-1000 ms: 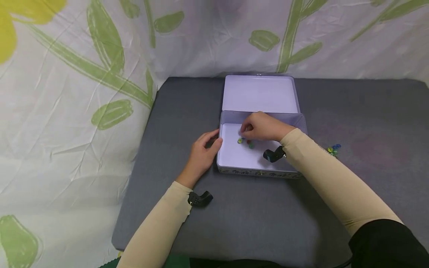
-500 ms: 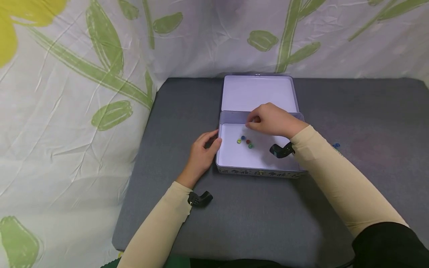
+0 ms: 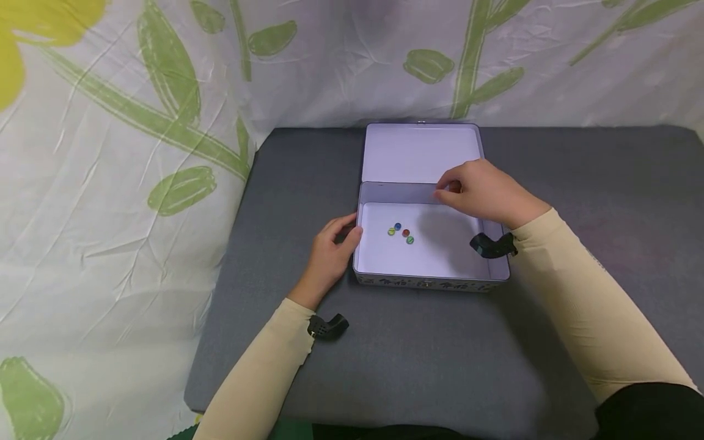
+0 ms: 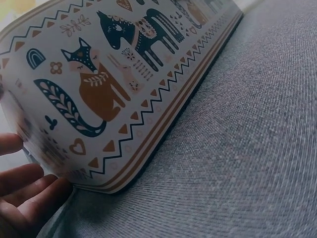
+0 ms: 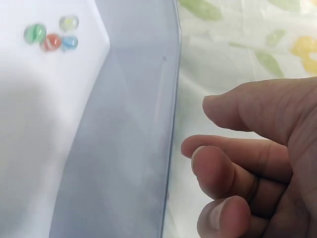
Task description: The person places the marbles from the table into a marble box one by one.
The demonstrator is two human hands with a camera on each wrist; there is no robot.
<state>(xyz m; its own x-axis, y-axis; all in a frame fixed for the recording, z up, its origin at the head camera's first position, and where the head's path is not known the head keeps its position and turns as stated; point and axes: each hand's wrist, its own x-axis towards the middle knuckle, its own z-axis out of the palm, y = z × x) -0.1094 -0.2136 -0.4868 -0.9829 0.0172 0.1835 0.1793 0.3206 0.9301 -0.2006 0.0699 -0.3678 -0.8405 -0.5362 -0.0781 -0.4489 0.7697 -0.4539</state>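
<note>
A printed metal box (image 3: 396,282) stands on the grey table with its lid (image 3: 420,153) swung back. On its white floor lie several small glass marbles: blue (image 3: 398,227), yellow (image 3: 392,231), red (image 3: 406,233) and green (image 3: 410,240). My left hand (image 3: 329,256) rests against the box's left side, its fingers loosely extended near the printed wall (image 4: 124,89) in the left wrist view. My right hand (image 3: 486,190) hovers over the box's back right part. In the right wrist view, thumb and index finger (image 5: 233,151) are apart with nothing between them.
The grey table (image 3: 434,354) runs around the box. Behind and to the left hangs a white curtain (image 3: 352,67) with green leaf prints. A black camera (image 3: 493,245) sits on my right wrist, another camera (image 3: 328,327) on my left.
My right hand has risen from near the marbles and moved right, showing all of them. Loose marbles on the table at right are now hidden behind my right forearm. My left hand stays put.
</note>
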